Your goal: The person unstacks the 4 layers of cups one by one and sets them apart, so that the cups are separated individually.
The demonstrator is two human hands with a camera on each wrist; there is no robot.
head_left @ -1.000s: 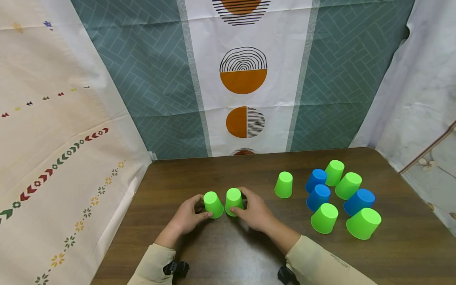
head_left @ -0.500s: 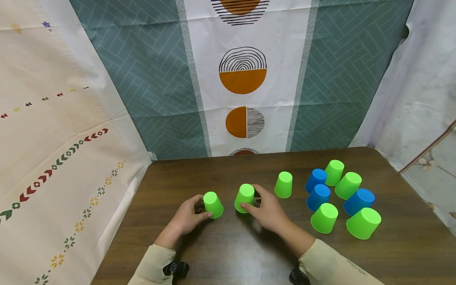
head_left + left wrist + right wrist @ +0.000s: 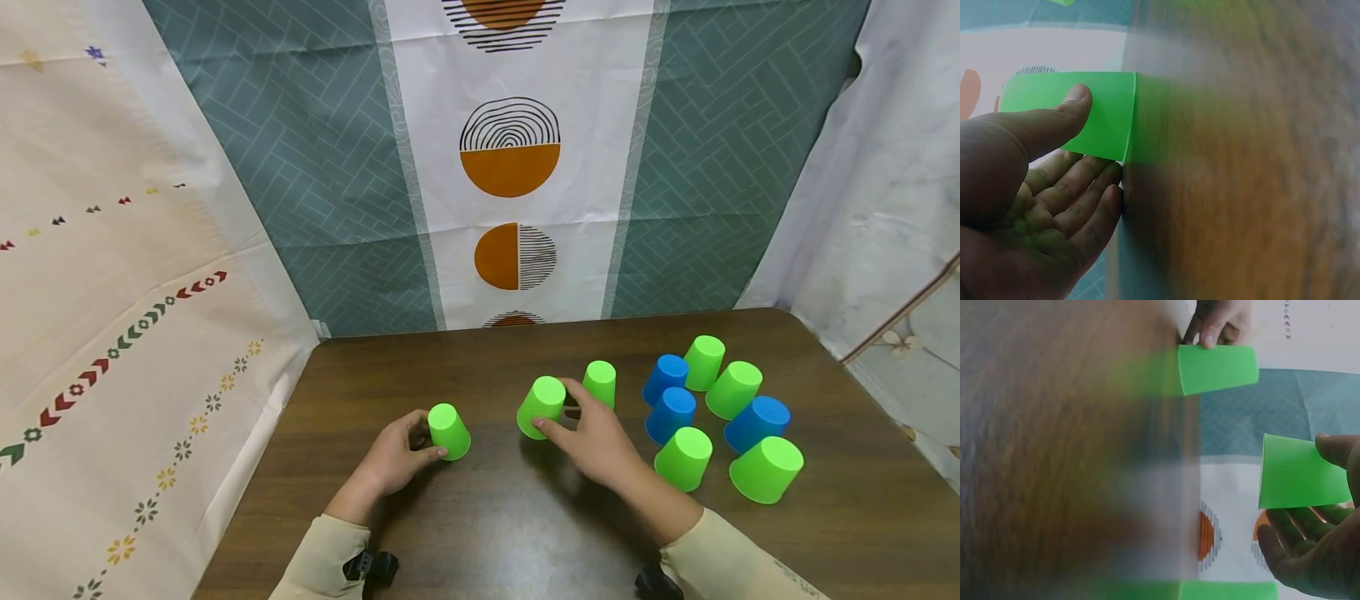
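Observation:
An upside-down green cup (image 3: 449,432) stands on the table, and my left hand (image 3: 397,450) holds it from its left side. In the left wrist view the thumb lies along the wall of this cup (image 3: 1107,115), with the other fingers behind it. To the right, my right hand (image 3: 600,440) grips a second inverted green cup (image 3: 540,407) between thumb and fingers. The right wrist view has this cup (image 3: 1297,475) raised, its rim apart from the tabletop. Another green cup (image 3: 600,383) stands just behind the right hand, its lower part hidden.
On the right side of the brown table (image 3: 360,367) several upside-down cups stand close together, among them a blue cup (image 3: 756,423), a nearer green cup (image 3: 765,471) and a far green cup (image 3: 705,363). A patterned curtain (image 3: 315,167) hangs behind the table.
My right hand has moved right and away from me with its green cup, lifting it off the table and apart from the other. The left hand and its cup stay in place.

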